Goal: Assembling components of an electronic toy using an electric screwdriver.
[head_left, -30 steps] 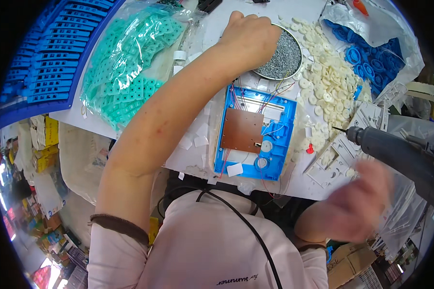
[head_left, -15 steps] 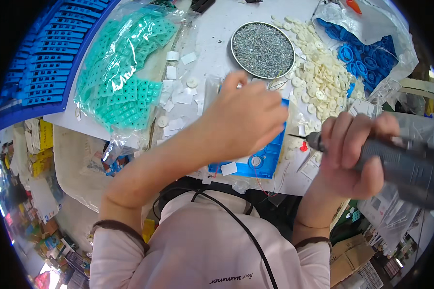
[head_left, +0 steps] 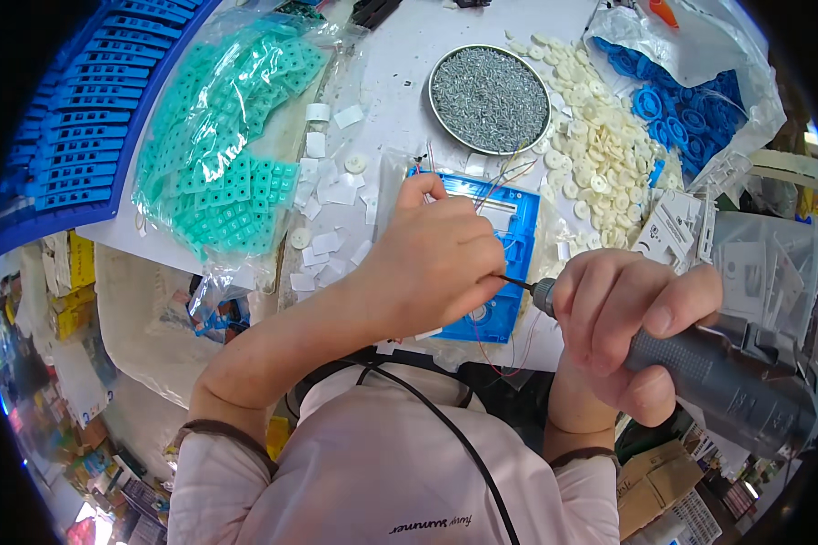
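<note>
My right hand (head_left: 623,322) is wrapped round a dark grey electric screwdriver (head_left: 732,381), its thin bit pointing left. The bit's tip meets the fingers of my left hand (head_left: 436,263), which is closed over a blue plastic casing (head_left: 521,263). Whatever those left fingers pinch is hidden behind the hand. Thin red and other coloured wires (head_left: 500,177) run from the casing, and part of its middle is covered by my hand. A round metal dish (head_left: 489,100) of small silvery screws stands just beyond it.
Cream plastic discs (head_left: 600,145) lie spread at the right, beside a bag (head_left: 759,100) of blue round parts (head_left: 686,118). At the left are bagged turquoise button sheets (head_left: 236,145), small white squares (head_left: 336,191) and a blue crate (head_left: 123,195) of blue parts.
The screwdriver has moved left and its bit now reaches my left fingers. My left hand has shifted slightly left and down, uncovering the casing's upper part.
</note>
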`<action>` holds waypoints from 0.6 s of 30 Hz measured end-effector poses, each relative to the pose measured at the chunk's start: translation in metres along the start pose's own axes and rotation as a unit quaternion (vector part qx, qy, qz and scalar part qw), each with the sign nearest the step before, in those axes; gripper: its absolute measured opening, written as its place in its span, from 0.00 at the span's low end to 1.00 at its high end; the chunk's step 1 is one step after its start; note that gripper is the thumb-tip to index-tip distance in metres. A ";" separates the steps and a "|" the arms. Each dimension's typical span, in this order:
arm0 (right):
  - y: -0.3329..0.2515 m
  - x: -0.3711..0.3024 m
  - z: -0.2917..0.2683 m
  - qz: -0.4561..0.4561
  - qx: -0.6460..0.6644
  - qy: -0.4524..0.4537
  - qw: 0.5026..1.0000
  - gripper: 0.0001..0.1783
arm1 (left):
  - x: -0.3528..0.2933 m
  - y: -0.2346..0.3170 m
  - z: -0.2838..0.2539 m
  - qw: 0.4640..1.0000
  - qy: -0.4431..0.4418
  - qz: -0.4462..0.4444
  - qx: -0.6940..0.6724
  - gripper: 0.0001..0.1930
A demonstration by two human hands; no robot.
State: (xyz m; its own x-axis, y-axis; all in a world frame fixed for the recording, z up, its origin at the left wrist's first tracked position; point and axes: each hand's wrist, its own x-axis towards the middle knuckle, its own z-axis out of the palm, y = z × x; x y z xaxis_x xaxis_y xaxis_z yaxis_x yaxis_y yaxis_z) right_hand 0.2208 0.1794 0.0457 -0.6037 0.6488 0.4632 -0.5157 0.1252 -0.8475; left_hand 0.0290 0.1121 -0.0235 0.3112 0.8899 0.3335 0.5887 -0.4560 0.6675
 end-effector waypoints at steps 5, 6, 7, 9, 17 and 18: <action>0.004 -0.001 -0.012 -0.030 0.021 0.015 0.999 0.25 | 0.038 -0.023 -0.014 0.995 -0.013 -0.002 -0.097 0.12; 0.006 -0.001 -0.012 -0.035 0.019 0.030 0.999 0.25 | 0.050 -0.041 -0.010 0.999 0.021 -0.028 0.009 0.13; 0.004 0.000 -0.012 -0.033 0.016 0.050 0.998 0.25 | 0.063 -0.059 -0.004 0.991 0.055 -0.051 0.113 0.15; 0.001 0.000 -0.014 -0.032 -0.005 0.060 0.998 0.24 | 0.079 -0.086 0.007 0.966 0.091 -0.073 0.232 0.13; 0.003 -0.011 -0.017 -0.033 -0.003 0.063 0.997 0.24 | 0.101 -0.091 0.014 0.952 0.058 -0.127 0.271 0.06; 0.004 -0.011 -0.017 -0.028 -0.008 0.057 0.998 0.23 | 0.101 -0.092 0.014 0.953 0.071 -0.133 0.262 0.07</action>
State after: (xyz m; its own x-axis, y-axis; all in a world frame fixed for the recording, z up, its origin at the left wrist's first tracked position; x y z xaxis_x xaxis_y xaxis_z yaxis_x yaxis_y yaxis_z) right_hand 0.2356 0.1856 0.0331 -0.5007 0.7217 0.4779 -0.5365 0.1745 -0.8256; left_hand 0.0164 0.2436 -0.0602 0.0171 0.9502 0.3111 0.9363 -0.1243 0.3284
